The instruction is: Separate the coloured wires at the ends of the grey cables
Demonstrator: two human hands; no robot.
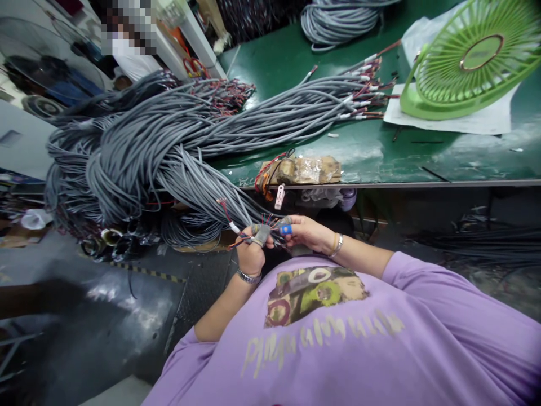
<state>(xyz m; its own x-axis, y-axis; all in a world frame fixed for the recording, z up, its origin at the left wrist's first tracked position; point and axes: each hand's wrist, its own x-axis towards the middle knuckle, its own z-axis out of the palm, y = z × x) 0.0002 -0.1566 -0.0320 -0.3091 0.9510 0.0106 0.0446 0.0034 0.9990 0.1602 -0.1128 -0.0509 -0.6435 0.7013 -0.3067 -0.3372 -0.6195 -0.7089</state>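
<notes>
A bundle of grey multi-core cables [207, 183] hangs over the bench edge and runs down to my hands. My left hand [252, 254] is closed around the cable ends, its fingers wrapped with grey coverings. Thin coloured wires [265, 219] fan out between the two hands. My right hand [310, 232] is closed in a pinch at these wire ends, with a blue wrap [286, 229] on one finger. Another cable end with a white sleeve [234, 227] and bare red wires sticks out left of my left hand. Exact fingertip contact is too small to make out.
Heaps of grey cables [131, 152] cover the left of the green bench [359, 149]. A wooden block [319, 169] with wires lies at its front edge. A green fan [477, 62] stands right on paper. A coil [338, 25] lies behind. Another person [133, 59] is at back left.
</notes>
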